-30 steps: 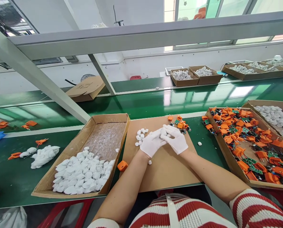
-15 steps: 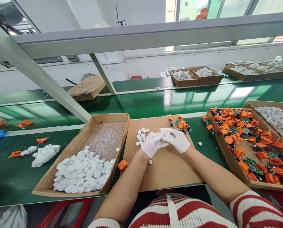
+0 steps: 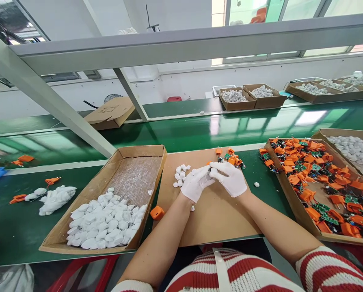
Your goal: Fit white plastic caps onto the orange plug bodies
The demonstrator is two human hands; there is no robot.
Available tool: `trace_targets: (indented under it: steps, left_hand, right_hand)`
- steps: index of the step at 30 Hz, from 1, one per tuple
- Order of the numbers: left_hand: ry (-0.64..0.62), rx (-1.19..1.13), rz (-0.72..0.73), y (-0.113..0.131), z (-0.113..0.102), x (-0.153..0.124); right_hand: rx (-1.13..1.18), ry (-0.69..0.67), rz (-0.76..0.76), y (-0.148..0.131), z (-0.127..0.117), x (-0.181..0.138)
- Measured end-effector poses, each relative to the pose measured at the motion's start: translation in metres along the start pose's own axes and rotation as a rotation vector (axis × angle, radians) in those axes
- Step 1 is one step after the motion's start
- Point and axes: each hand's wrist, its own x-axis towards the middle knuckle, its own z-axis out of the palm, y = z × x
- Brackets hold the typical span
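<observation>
Both my hands wear thin white gloves and meet above a brown cardboard sheet [image 3: 218, 219]. My left hand [image 3: 196, 183] is closed in a pinch, its fingertips meeting those of my right hand [image 3: 230, 178]. Between them shows a small orange plug part [image 3: 210, 164] with a dark bit below it; the fingers hide most of it. Left of the hands lie several small white lumps [image 3: 180, 175], and one more peeks out below my left wrist. Just beyond my right hand is a small pile of orange plug parts with circuit boards [image 3: 230, 156].
On the left stands a cardboard tray [image 3: 165, 152] of flat white pieces, an orange housing [image 3: 157, 213] beside it. A box [image 3: 274, 178] of orange plug parts is on the right. Behind runs a green conveyor [image 3: 181, 129], beneath a metal frame bar [image 3: 181, 50].
The rounded white piece between my fingertips no longer shows; an orange and dark part is visible there. My right hand has turned slightly. Orange parts on the conveyor have shifted left.
</observation>
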Motion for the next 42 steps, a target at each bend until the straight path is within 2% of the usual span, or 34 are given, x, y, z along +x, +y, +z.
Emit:
trace_targets:
  steps: [5, 10, 14, 20, 27, 30, 33, 36, 40, 42]
  left_hand:
    - [0.045, 0.084, 0.04, -0.002, 0.001, 0.001]
    - [0.071, 0.112, 0.021, -0.006, 0.004, 0.0]
    - [0.12, 0.097, 0.045, -0.008, 0.006, -0.001]
    - [0.176, 0.165, 0.126, -0.007, 0.006, 0.002]
    - [0.187, 0.297, 0.339, -0.007, 0.007, -0.004]
    - [0.179, 0.307, 0.354, -0.005, 0.01, -0.008]
    - [0.149, 0.244, 0.332, -0.004, 0.011, -0.01]
    - [0.127, 0.151, 0.28, -0.005, 0.011, -0.009]
    - [0.132, 0.083, 0.224, -0.008, 0.008, -0.006]
    - [0.108, 0.077, 0.199, -0.008, 0.006, -0.005]
  right_hand:
    - [-0.169, 0.017, -0.131, -0.006, 0.006, -0.004]
    - [-0.176, 0.102, -0.063, -0.008, 0.006, -0.009]
    - [-0.135, 0.05, -0.065, -0.001, 0.007, -0.009]
    - [-0.208, 0.033, -0.217, -0.001, 0.01, -0.008]
    - [-0.203, 0.173, -0.327, -0.004, 0.011, -0.013]
    - [-0.219, 0.226, -0.399, -0.002, 0.008, -0.012]
    - [-0.269, 0.171, -0.492, 0.002, 0.005, -0.009]
    - [-0.24, 0.115, -0.437, 0.001, 0.004, -0.009]
    - [-0.178, 0.127, -0.303, -0.006, 0.003, -0.011]
    - [-0.181, 0.132, -0.287, -0.01, 0.001, -0.011]
